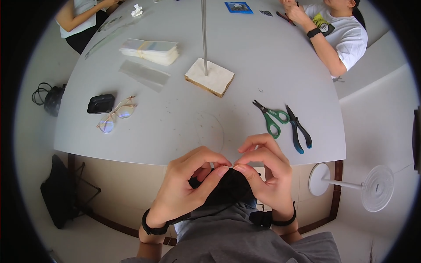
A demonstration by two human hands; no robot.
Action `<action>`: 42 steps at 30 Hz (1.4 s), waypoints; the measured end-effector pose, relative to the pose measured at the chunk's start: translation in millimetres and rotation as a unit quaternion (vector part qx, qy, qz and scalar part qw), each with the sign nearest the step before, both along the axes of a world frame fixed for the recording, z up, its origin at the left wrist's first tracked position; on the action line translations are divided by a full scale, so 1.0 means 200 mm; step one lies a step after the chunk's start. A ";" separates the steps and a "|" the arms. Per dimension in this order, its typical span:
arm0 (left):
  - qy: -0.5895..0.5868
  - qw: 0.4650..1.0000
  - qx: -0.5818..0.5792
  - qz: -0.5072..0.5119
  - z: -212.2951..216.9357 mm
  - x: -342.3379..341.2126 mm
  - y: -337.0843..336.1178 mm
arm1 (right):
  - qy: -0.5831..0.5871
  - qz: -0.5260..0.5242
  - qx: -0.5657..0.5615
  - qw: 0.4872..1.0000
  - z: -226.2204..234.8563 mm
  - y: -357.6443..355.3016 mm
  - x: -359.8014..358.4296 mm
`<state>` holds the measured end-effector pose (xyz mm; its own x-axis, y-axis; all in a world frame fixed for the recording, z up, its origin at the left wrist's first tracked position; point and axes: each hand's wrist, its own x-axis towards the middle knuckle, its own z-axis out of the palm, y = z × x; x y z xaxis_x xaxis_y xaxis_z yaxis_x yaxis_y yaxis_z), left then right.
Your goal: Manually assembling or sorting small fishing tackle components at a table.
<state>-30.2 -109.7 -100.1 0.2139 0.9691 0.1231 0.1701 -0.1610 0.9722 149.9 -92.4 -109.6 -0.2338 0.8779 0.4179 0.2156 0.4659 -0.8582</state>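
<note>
Just off the table's near edge, my left hand point(188, 182) and my right hand point(268, 175) meet fingertip to fingertip. Thumb and forefinger of each are pinched together; whatever lies between them is too small to make out. The other fingers of both hands are curled. Beyond my right hand lie green-handled scissors point(272, 125) with their blades pointing away and to the left. Beside them rest pliers point(297, 130) with dark blue and black grips. A small bent bit of wire point(260, 90) sits past the scissors.
An upright metal rod point(204, 35) stands on a white-topped block point(212, 79) mid-table. To its left are banded clear plastic sleeves point(151, 51), glasses point(117, 115) and a black tray point(101, 104). Two people sit at the far side; the right one holds pliers point(286, 18). A white fan point(376, 188) stands right.
</note>
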 end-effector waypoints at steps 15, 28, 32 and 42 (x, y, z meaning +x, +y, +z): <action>-0.062 0.996 -0.058 0.030 -0.05 0.05 0.01 | 0.020 -0.112 -0.007 0.994 -0.07 0.04 0.30; -0.098 0.984 -0.139 0.056 -0.02 0.09 0.02 | -0.260 -0.177 0.029 0.949 -0.22 -0.04 0.33; -0.102 0.982 -0.148 0.055 -0.02 0.08 0.02 | -0.253 -0.181 0.037 0.950 -0.24 -0.01 0.31; -0.106 0.986 -0.123 0.041 -0.04 0.09 0.03 | -0.054 -0.048 0.002 0.997 -0.08 0.02 0.18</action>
<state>-12.7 -104.5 -108.4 0.1293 0.9880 -0.0850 -0.0383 0.0906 0.9952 185.9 -88.1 -126.5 -0.1928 0.8966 0.3987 0.3505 0.4424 -0.8255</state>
